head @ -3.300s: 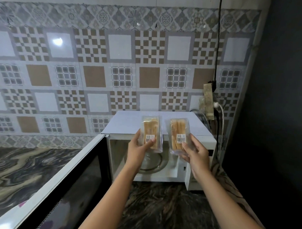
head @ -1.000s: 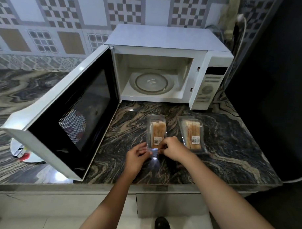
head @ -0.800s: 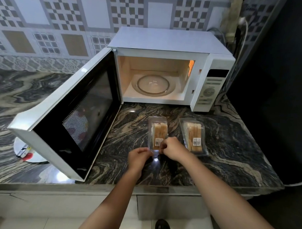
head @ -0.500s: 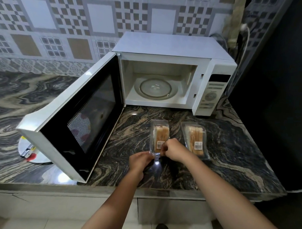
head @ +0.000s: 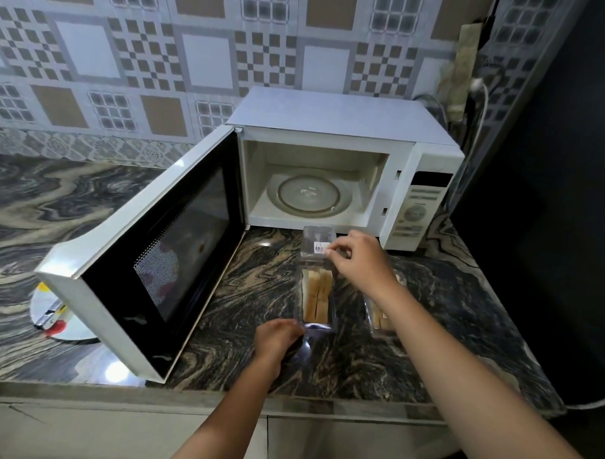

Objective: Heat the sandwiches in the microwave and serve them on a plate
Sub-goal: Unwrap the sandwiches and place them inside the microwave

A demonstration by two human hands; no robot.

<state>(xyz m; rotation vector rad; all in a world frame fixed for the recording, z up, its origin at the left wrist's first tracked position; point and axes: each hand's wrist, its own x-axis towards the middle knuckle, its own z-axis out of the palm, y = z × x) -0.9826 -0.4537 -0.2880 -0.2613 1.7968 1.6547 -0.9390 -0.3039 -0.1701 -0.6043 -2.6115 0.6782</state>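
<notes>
Two clear plastic sandwich packs lie on the marble counter in front of the white microwave (head: 345, 128). The left pack (head: 316, 298) is open, with its sandwiches showing. Its clear lid (head: 317, 245) is swung up toward the microwave, and my right hand (head: 356, 258) pinches the lid's edge by the label. My left hand (head: 276, 336) holds down the pack's near end. The right pack (head: 380, 316) stays closed, mostly hidden behind my right forearm. The microwave door (head: 156, 255) hangs wide open to the left, and the glass turntable (head: 307, 197) is bare.
A white plate (head: 56, 318) with coloured markings sits on the counter at the left, partly behind the open door. A power strip and cables (head: 466, 73) hang on the wall right of the microwave. A dark wall bounds the right side. The counter edge (head: 288, 398) runs below my hands.
Both packs went from being held up in my hands to lying on the counter. In the last half second my right hand lifted the left pack's lid open and away from me.
</notes>
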